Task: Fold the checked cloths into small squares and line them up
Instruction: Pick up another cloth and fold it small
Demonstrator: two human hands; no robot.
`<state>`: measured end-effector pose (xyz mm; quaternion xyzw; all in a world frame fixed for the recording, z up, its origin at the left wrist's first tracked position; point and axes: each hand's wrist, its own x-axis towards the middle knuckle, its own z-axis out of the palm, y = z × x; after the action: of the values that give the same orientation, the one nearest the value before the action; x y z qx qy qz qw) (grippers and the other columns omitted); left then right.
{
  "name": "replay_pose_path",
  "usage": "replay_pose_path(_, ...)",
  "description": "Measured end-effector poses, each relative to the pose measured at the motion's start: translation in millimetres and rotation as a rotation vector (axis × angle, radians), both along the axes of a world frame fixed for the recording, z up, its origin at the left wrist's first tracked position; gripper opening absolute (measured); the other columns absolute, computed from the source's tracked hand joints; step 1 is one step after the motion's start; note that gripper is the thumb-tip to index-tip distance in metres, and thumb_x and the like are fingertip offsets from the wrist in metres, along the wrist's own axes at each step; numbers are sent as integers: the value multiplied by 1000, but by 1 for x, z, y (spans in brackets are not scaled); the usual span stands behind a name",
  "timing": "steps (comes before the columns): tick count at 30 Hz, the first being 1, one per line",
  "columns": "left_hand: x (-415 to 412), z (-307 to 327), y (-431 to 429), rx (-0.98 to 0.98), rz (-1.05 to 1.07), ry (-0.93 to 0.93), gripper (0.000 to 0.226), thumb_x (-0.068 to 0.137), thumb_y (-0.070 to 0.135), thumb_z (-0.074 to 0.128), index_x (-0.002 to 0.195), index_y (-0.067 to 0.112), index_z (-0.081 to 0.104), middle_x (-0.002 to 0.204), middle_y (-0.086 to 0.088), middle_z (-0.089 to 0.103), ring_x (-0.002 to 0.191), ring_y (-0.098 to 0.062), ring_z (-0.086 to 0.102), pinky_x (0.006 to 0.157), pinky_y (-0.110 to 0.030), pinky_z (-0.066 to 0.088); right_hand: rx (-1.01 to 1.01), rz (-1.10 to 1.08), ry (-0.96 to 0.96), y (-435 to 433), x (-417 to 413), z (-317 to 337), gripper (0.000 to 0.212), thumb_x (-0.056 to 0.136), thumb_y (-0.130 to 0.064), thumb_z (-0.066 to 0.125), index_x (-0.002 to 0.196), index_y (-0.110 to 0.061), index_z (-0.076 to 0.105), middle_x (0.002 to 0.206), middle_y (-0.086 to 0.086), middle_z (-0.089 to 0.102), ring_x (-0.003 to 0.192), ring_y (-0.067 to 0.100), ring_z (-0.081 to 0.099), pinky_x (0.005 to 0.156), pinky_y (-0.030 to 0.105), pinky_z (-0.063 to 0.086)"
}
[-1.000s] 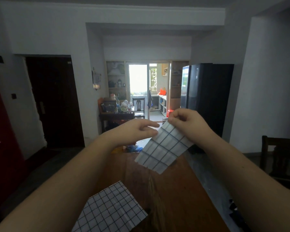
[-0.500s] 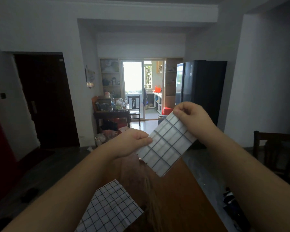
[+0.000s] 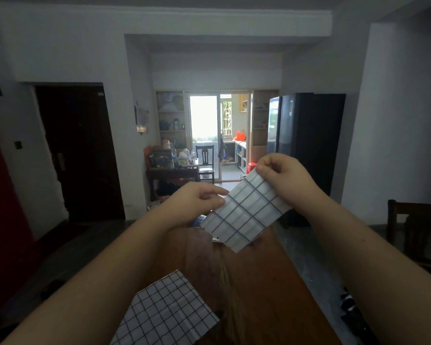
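Observation:
I hold a small folded white cloth with a dark wide check (image 3: 244, 215) up in the air above the far end of the wooden table (image 3: 264, 290). My right hand (image 3: 281, 175) pinches its upper corner. My left hand (image 3: 197, 200) grips its left edge between thumb and fingers. The cloth hangs tilted, its lower corner pointing down at the table. A second cloth with a finer check (image 3: 167, 314) lies flat on the near left part of the table, partly under my left forearm.
A dark wooden chair (image 3: 416, 227) stands at the right of the table. A black fridge (image 3: 306, 138) is beyond my right hand. A cluttered side table (image 3: 172, 170) and a chair stand farther back by the lit doorway. Dark items lie on the floor at the lower right.
My left hand slid from near the top of the held cloth down to its left edge, and the cloth now hangs spread between both hands. The head view shifted slightly.

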<state>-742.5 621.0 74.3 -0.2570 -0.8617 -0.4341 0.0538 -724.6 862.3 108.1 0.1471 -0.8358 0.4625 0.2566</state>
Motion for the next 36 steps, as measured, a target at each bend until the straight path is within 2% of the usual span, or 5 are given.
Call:
replay_pose_path(8,-6,-2,18,-19,152,51,16,93,18,72,107,14,78,97,0,77,91,-14,72,89,-39,60,37,20,52,-5,8,-4,6,94,-19,66,90,-18,71,94,-1,71,90,12,63,69,10,45)
replay_pose_path(16,-8,-3,26,219,259,56,12,95,15,68,97,17,79,80,2,73,63,1,65,56,-18,51,147,295,12,-11,22,-8,16,99,-18,60,89,-19,73,90,1,72,87,14,68,78,23,56)
replay_pose_path(27,-1,4,15,468,177,3,14,94,14,69,96,24,77,96,1,78,86,-14,74,67,-32,59,-90,261,-171,5,5,-34,41,98,5,42,118,-19,68,119,-7,69,111,7,64,87,23,55)
replay_pose_path(31,0,2,14,652,190,-130,18,93,2,61,90,12,76,85,-7,75,75,-19,70,65,-33,57,-353,458,-275,3,6,-46,54,91,15,45,131,-19,58,128,2,67,117,21,66,94,46,57)
replay_pose_path(36,-1,2,14,720,207,-217,13,93,3,61,94,2,73,86,-18,75,77,-32,72,72,-44,61,-158,523,-265,-3,1,-56,72,90,5,66,145,-33,40,141,1,56,123,19,61,94,40,56)
